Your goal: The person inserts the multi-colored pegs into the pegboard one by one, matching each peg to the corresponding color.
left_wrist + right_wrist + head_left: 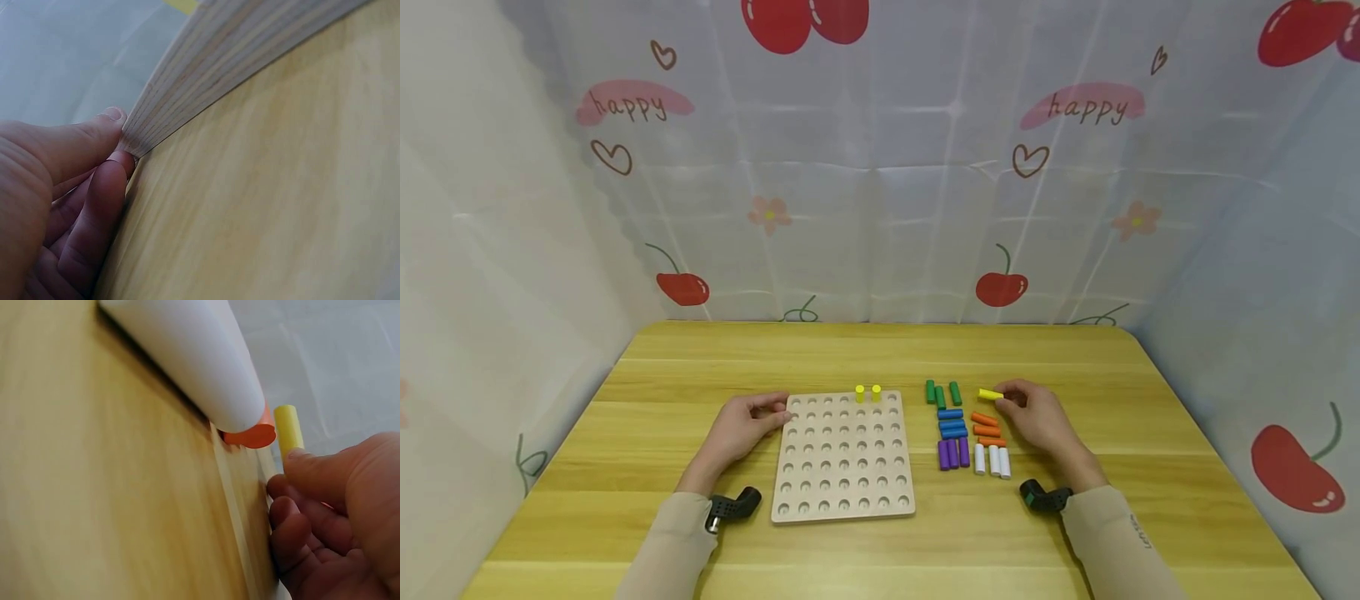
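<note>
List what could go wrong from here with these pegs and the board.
The right hand pinches the yellow peg near one end, so it might slip or twist.
The orange pegs lie loose on their sides beside that hand; a brush could roll them.
The left hand grips a corner of the pegboard; a tug might shift the holes out of line.

Soft, even light filled the head view, laying a pale sheen on the near part of the counter [970, 550] and whitish streaks down the printed curtain [910, 192]. Shadows there were faint, and the wide-angle picture looked stretched toward its sides. Both wrist views were dimmer and softer, the counter's grain smeared; the white peg [187, 356] cast a narrow dark shadow, while the yellow peg [288, 428] showed fairly clearly.
</note>
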Tool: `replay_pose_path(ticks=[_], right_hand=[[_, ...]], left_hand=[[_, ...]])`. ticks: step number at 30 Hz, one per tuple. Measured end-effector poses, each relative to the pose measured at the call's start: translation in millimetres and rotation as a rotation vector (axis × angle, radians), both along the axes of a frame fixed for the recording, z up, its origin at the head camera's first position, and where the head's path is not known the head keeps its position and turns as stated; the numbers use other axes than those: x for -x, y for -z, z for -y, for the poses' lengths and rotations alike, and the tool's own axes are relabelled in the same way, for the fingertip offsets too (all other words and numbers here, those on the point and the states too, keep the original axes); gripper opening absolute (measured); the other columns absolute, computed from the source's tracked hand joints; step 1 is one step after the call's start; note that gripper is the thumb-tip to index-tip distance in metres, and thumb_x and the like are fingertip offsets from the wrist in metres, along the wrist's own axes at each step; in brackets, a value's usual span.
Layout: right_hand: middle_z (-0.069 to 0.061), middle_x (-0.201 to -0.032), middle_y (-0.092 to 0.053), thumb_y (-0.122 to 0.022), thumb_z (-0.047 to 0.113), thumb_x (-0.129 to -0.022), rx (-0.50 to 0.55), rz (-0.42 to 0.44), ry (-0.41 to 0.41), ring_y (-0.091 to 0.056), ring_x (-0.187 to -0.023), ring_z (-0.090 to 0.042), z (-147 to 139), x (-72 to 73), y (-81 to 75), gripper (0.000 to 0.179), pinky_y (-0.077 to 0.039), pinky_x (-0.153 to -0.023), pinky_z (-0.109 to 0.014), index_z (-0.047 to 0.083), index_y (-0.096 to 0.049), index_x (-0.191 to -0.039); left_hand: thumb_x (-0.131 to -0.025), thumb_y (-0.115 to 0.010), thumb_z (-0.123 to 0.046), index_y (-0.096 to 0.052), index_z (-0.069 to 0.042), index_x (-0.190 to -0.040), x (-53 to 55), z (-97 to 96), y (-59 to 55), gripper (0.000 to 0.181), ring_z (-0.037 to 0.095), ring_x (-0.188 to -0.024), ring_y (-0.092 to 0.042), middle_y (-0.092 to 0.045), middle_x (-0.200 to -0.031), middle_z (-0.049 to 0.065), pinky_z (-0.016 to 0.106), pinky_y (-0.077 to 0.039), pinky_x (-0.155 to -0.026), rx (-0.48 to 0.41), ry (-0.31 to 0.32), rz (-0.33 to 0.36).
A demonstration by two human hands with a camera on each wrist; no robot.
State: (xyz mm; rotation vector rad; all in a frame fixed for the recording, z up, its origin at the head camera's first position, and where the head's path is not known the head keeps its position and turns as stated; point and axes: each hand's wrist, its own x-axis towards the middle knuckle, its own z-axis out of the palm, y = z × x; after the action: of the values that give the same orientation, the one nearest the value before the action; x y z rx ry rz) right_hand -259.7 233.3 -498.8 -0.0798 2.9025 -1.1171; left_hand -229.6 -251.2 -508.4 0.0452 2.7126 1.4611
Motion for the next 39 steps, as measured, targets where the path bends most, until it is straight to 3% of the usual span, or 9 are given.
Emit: replay_pose_path(ticks=[5, 20, 25, 32, 39], right_hand=[[-0.017, -0.121, -0.069, -0.062, 0.020, -0.105, 0.040, 0.016, 0.019, -0.062, -0.108, -0.030, 1, -1.0, -3.2, 0.026, -0.052, -0.097, -0.051, 0.007, -0.068, -0.126], [-0.012, -0.119, -0.065, -0.061, 0.022, -0.105, 0.193, 0.003, -0.001, -0.059, -0.106, -0.027, 5, -5.6, -15.5, 0.030, -0.052, -0.084, -0.029, 0.007, -0.067, -0.130], [-0.015, -0.117, -0.067, -0.064, 0.020, -0.104, 0.237, -0.016, -0.050, -0.061, -0.104, -0.028, 16, -11.4, -22.0, 0.030, -0.054, -0.075, -0.023, 0.005, -0.067, -0.129], [-0.009, -0.122, -0.072, -0.062, 0.024, -0.105, 0.209, -0.025, -0.117, -0.066, -0.106, -0.025, 36, -17.3, -26.1, 0.029, -0.056, -0.082, -0.028, 0.012, -0.070, -0.130], [-0.011, -0.134, -0.068, -0.061, 0.022, -0.106, 0.203, -0.055, -0.145, -0.069, -0.106, -0.026, 63, -18.4, -34.0, 0.034, -0.058, -0.087, -0.040, 0.018, -0.068, -0.139]], left_hand=[[-0.095, -0.077, -0.027, -0.070, -0.009, -0.134, 0.6, 0.1, -0.5, 0.043, 0.012, -0.086, -0.068, -0.075, -0.107, 0.004, 0.022, -0.055, -0.071, 0.000, 0.005, -0.004], [-0.094, -0.078, -0.027, -0.071, -0.011, -0.133, 2.0, 1.1, 3.2, 0.043, 0.014, -0.087, -0.069, -0.074, -0.106, 0.003, 0.023, -0.056, -0.073, -0.014, 0.000, -0.002], [-0.094, -0.078, -0.028, -0.071, -0.011, -0.133, 1.5, 0.8, 3.5, 0.043, 0.013, -0.087, -0.069, -0.075, -0.106, 0.002, 0.023, -0.055, -0.073, -0.004, 0.005, -0.015], [-0.094, -0.078, -0.028, -0.071, -0.011, -0.132, 0.3, 0.0, 2.9, 0.043, 0.011, -0.088, -0.070, -0.075, -0.107, 0.003, 0.022, -0.054, -0.074, -0.002, 0.005, -0.015], [-0.094, -0.078, -0.028, -0.072, -0.010, -0.132, 0.2, 0.4, 1.4, 0.042, 0.010, -0.085, -0.068, -0.075, -0.106, 0.003, 0.022, -0.054, -0.071, -0.010, -0.008, -0.007]])
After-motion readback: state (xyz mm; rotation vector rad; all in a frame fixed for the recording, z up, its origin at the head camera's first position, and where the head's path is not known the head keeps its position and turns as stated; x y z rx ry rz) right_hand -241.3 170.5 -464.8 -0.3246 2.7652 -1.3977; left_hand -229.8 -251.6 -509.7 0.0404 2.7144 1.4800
